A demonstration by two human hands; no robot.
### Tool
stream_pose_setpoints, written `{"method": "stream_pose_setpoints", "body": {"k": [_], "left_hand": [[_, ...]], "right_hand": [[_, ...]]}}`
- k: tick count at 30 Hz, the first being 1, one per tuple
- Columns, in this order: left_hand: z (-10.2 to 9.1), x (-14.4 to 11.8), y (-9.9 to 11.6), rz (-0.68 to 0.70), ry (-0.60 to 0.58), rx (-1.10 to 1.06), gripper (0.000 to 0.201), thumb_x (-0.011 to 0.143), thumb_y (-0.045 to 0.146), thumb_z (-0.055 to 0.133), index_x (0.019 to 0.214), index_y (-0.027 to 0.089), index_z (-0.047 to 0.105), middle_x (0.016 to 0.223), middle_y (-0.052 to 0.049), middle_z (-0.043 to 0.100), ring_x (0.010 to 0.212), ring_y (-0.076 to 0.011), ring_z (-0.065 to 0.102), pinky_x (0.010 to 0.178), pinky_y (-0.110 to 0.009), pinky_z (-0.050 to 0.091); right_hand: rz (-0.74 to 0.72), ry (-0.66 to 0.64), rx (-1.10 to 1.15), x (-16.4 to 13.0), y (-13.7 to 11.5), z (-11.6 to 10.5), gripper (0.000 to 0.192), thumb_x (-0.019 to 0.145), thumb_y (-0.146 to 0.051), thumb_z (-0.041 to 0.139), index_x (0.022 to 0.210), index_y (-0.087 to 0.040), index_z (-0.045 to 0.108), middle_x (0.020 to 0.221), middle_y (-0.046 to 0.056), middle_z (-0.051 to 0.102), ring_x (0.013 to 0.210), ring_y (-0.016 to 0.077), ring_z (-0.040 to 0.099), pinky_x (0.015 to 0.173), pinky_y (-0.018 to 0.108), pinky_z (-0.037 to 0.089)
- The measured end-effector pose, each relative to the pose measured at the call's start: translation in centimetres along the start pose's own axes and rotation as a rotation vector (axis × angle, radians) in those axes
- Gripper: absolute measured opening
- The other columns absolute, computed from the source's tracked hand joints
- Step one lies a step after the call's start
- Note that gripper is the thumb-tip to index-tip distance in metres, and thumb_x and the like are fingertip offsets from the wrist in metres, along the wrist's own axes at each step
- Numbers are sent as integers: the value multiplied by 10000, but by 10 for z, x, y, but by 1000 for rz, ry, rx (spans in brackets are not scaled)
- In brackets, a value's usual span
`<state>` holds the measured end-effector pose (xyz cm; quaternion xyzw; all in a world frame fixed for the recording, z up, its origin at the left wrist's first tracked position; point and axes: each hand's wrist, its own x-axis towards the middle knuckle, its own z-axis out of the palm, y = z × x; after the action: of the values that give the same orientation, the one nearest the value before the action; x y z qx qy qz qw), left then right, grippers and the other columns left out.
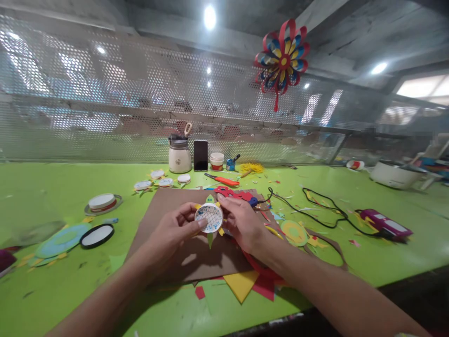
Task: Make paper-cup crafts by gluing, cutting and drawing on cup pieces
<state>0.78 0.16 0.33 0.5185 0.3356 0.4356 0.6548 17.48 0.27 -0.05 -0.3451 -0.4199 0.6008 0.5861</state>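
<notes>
Between both hands is a small paper turtle (213,219), its round shell a shallow white cup with a blue-speckled inside and drawn crossing lines. A green head with eyes points away from me, a green tail points toward me, and yellow feet stick out at the sides. My left hand (177,227) grips the left rim, thumb over the cup's lower edge. On the right side, my right hand (242,220) pinches near the upper foot; some of its fingers are hidden. Below them lies a brown board (164,262). Red cut paper (233,193) lies just beyond my right hand.
Several similar turtles (165,182) stand at the back left. An orange utility knife (226,180), a phone (201,156) and a white jug (180,157) are behind the board. A black cable (326,224) runs right to a purple device (386,223). Paper scraps surround the board.
</notes>
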Motion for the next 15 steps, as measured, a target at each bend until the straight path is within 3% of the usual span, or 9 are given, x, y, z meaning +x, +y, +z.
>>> {"method": "stream_pose_setpoints", "body": {"k": [7, 11, 15], "left_hand": [[0, 2, 5, 22, 45, 25, 308, 741, 295, 850, 990, 187, 705, 955, -60, 727, 845, -180, 661, 680, -250, 540], [-2, 4, 6, 74, 61, 23, 323, 699, 304, 874, 937, 170, 702, 908, -51, 720, 814, -178, 658, 723, -278, 547], [-1, 2, 7, 73, 46, 13, 313, 726, 345, 847, 941, 179, 692, 914, -50, 711, 819, -189, 659, 720, -291, 549]], "right_hand": [[-106, 16, -133, -2, -2, 1, 486, 756, -674, 704, 699, -196, 642, 648, -3, 618, 619, 134, 549, 621, 279, 457], [-156, -26, -253, -2, 0, -2, 344, 682, -489, 843, 794, -197, 700, 748, 1, 678, 715, 157, 590, 734, 315, 465], [-163, -58, -314, -1, 4, -4, 294, 701, -431, 837, 845, -203, 719, 798, 12, 709, 737, 166, 615, 755, 334, 476]]}}
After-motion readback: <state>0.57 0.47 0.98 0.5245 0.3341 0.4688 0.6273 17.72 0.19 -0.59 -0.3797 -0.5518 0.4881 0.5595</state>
